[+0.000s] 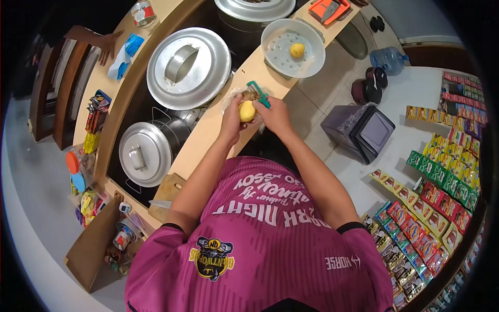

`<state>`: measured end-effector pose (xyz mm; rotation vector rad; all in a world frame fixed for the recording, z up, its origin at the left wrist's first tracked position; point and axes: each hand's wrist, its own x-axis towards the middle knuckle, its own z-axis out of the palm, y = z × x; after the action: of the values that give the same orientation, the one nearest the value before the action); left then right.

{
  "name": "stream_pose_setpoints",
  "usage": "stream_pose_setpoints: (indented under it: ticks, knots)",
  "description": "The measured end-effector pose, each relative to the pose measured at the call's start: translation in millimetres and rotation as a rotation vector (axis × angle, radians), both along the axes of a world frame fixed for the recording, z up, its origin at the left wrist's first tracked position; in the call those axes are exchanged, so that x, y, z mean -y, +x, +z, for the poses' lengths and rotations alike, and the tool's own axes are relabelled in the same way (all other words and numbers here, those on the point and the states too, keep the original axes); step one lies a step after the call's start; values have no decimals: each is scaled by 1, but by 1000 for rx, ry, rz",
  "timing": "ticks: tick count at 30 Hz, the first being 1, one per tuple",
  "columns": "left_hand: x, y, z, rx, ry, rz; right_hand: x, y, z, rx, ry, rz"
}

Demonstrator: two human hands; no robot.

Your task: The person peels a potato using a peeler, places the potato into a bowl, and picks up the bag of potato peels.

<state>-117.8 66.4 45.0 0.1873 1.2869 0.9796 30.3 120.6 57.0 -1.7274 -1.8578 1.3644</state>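
On the near side of the pale basin [312,65], a yellow potato [247,111] sits in the left grip [232,120], whose fingers are closed around it. Right beside it, also nearer the person than the basin, the right grip [276,115] is wrapped about the handle of a green peeler [265,101], its head pointing away from the body, just past the potato (whether the blade touches the skin, I can't tell). Brown peelings [250,95] lie beneath both, in clear plastic on the tabletop [201,139].

Inside the basin rests a second potato [297,50]. Left of the basin stands a big pot under a silvery lid [208,80]; another lidded pot [145,154] is farther left and nearer the body. Beyond the basin, an orange tray-like item [340,11] lies near its far rim. Well apart from the basin, close to the left forearm, is a cutting board [167,188] with a knife [159,204]. Far left of the basin, another person's hand [107,48] rests near a blue-and-white packet [126,56].
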Motion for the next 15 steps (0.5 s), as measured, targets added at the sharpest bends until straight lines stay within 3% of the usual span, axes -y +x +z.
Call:
stream_pose_setpoints:
  ticks: [6,8,15]
  knots:
    - [0,-11,2,394,-26,139,-4,7,-11,37,115,-74]
    - [-1,-15,-3,665,-73,226,-4,8,-4,41,129,-88]
    - [-2,-17,-15,816,-107,295,-1,14,0,56,124,-54]
